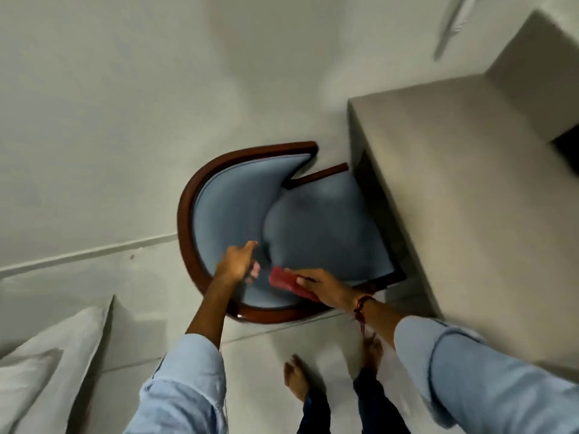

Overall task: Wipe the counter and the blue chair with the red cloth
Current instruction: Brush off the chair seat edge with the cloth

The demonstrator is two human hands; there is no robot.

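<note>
You had the red cloth (291,282) folded into a thick pad and pressed against the blue upholstery at the inner curve of the blue chair (313,227), near its 6 o'clock rim. Your right hand (326,288) lay flat over the cloth's near end, fingers extended along it and holding it down against the padding. Your left hand (236,261) sat just beside it, at the cloth's 9 o'clock, loosely curled with the thumb pointing toward 1 o'clock; it gripped nothing that could be seen, and whether it touched the fabric was unclear. The chair's dark wooden rim (188,220) curved around from 12 o'clock to 6 o'clock, and its seat tucked partly under the grey counter (463,189) at 3 o'clock. Your bare feet (296,377) stood on the pale floor (125,120) at 6 o'clock. A white pillow (37,371) lay at 8 o'clock.
</note>
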